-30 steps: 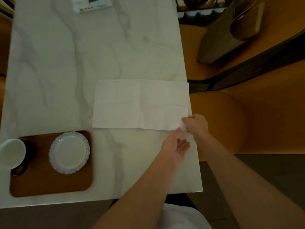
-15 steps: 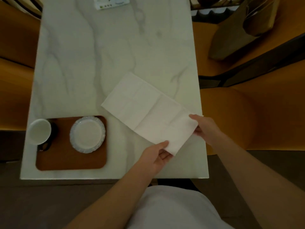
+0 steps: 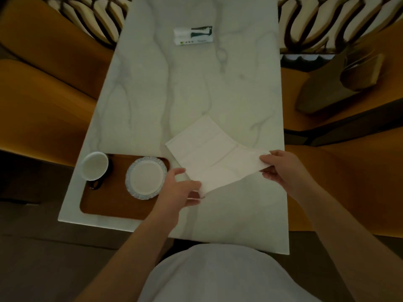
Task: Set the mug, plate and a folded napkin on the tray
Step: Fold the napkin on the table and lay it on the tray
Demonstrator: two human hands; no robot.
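A white paper napkin [image 3: 209, 153] lies spread out and askew on the marble table, its near edge lifted. My left hand [image 3: 178, 188] pinches its near corner, and my right hand [image 3: 281, 168] pinches its right corner. To the left, a brown wooden tray [image 3: 109, 205] sits at the table's near left corner. A small white plate with a patterned rim [image 3: 145, 177] rests on the tray. A dark mug with a white inside [image 3: 94, 166] stands at the tray's far left corner.
The white marble table [image 3: 196, 88] carries a small white and green packet [image 3: 193, 35] at its far end. Orange bench seats [image 3: 39, 101] flank both sides. A brown bag [image 3: 340, 83] lies on the right seat.
Both hands have taken hold of the napkin's near corners and lifted that edge. The napkin has turned askew and shifted toward me. My head has moved back, showing more of the table.
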